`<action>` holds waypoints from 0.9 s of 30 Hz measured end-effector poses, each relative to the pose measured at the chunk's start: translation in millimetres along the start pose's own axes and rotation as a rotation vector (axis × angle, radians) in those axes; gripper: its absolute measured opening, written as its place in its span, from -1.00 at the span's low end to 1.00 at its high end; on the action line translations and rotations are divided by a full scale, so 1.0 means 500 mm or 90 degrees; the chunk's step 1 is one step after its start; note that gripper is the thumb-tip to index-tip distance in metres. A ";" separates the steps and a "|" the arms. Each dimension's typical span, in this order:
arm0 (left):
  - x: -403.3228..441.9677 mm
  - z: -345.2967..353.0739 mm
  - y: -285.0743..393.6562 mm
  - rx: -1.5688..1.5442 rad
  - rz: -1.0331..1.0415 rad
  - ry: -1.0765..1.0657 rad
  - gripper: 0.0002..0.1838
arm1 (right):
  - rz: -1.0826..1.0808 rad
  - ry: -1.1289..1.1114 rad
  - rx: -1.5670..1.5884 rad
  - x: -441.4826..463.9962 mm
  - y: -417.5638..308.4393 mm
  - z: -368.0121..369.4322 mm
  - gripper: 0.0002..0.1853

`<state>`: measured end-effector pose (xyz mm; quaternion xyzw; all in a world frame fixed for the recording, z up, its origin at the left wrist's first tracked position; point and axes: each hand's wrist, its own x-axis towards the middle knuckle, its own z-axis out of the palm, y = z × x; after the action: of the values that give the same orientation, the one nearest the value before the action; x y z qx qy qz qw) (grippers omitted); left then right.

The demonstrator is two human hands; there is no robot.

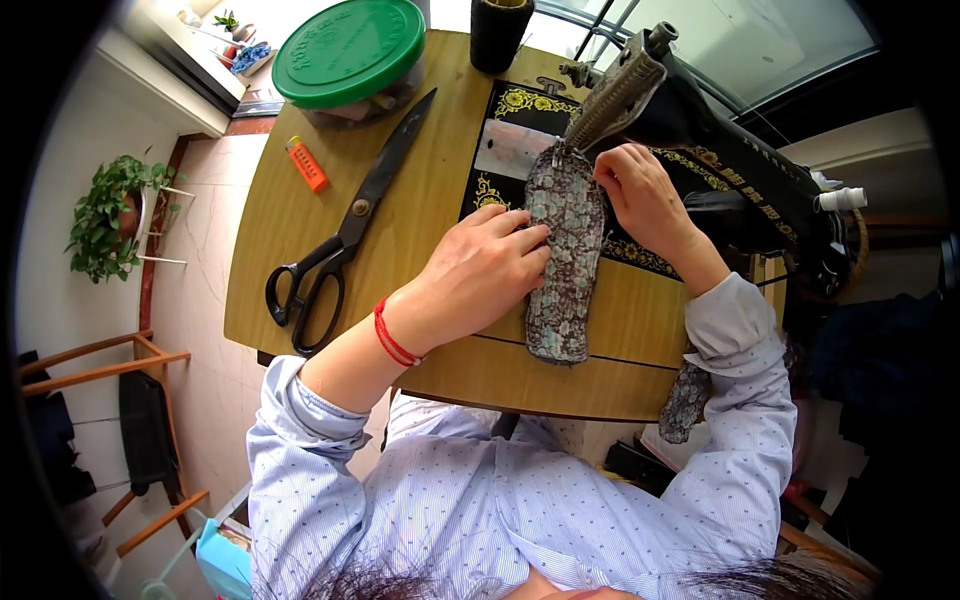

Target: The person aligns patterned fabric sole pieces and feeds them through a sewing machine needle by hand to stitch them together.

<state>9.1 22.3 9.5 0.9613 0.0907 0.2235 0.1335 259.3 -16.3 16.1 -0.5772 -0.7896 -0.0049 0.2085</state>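
Observation:
A strip of dark floral patterned fabric lies lengthwise on the sewing machine bed, its far end under the machine's needle area. The machine's head hides the needle and presser foot. My left hand rests on the strip's left edge, fingers spread and lying over the cloth, with the thumb hidden. At the far right edge of the strip, close to the machine's head, my right hand pinches the cloth between bent fingers. A red cord bracelet circles my left wrist.
Large black scissors lie left of my left hand, near an orange lighter. Behind them stands a clear tub with a green lid. A black thread cone is at the back. More patterned fabric hangs by my right sleeve.

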 end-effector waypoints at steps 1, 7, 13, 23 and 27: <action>0.000 0.000 0.000 -0.003 0.000 0.000 -0.69 | 0.044 0.036 0.013 -0.001 0.000 0.003 -0.95; 0.000 -0.004 0.001 0.001 0.001 -0.006 -0.69 | 0.219 0.042 -0.115 0.006 0.027 0.025 -0.76; -0.002 -0.002 0.000 0.003 0.002 -0.004 -0.70 | 0.250 0.000 -0.169 0.010 0.023 0.004 -0.74; -0.001 -0.017 -0.004 0.050 -0.034 -0.003 -0.78 | 0.241 -0.130 -0.002 -0.004 -0.045 -0.011 -0.69; -0.002 -0.021 -0.001 0.101 -0.049 -0.006 -0.78 | 0.237 -0.109 -0.005 -0.006 -0.049 -0.001 -0.72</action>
<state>3.4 24.7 18.0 0.9656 0.1444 0.2058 0.0658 237.8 -27.3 21.0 -0.7123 -0.6840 0.0796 0.1360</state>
